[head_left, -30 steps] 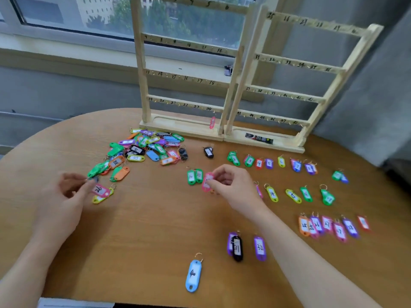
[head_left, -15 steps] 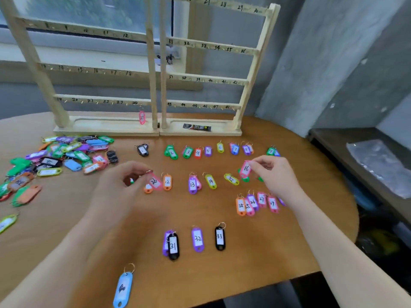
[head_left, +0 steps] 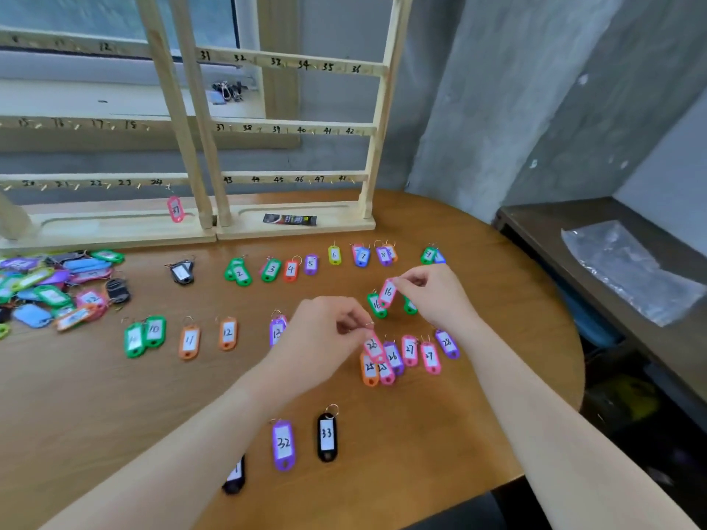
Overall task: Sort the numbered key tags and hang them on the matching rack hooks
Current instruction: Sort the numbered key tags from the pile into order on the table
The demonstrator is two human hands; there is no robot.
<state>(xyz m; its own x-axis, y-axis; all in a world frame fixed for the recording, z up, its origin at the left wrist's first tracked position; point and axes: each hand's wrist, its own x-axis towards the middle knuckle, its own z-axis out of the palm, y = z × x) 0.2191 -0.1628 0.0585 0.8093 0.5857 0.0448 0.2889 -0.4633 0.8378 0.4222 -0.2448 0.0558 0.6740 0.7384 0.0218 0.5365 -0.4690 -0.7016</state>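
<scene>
grey concrete wall (head_left: 516, 109) | window (head_left: 114, 17) | dark side shelf (head_left: 627, 269)

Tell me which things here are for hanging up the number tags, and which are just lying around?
For the job:
- wooden rack with numbered hooks
- pink tag 16, pinched by the right hand
- pink tag, pinched by the left hand
- sorted tags in rows, such as black 33
- unsorted pile

Just lying about:
- black packet on the rack base
- clear plastic bag

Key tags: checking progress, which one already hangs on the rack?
The pink tag, hanging under hook 24 of the left wooden rack; every other tag lies on the table or is held.
</scene>
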